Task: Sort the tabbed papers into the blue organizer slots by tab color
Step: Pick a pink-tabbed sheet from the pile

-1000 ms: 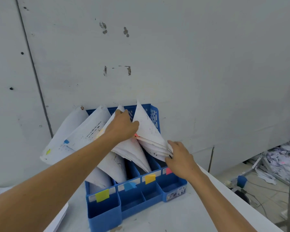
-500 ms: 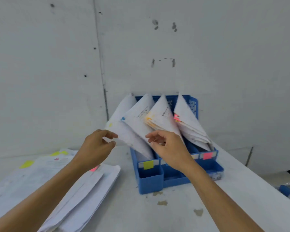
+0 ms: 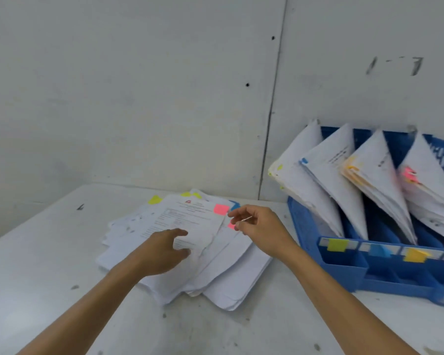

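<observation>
The table (image 3: 62, 278) runs back to the wall (image 3: 139, 98) behind it. On the table, straight before me, lies the loose pile of papers (image 3: 231, 280), sheet fanned over sheet, with the top sheet (image 3: 190, 219) toward the back of it. To the right of the pile, near it but apart, stands the organizer (image 3: 300, 221), its back at the wall. Four bundles of papers (image 3: 328, 180) stand in its slots side by side (all leaning to the left), and before the slots sits a row of small compartments (image 3: 344, 270). My left hand (image 3: 162, 252) is over the middle of the pile; my right hand (image 3: 262, 231) is over its right edge, between the top sheet and the organizer.
</observation>
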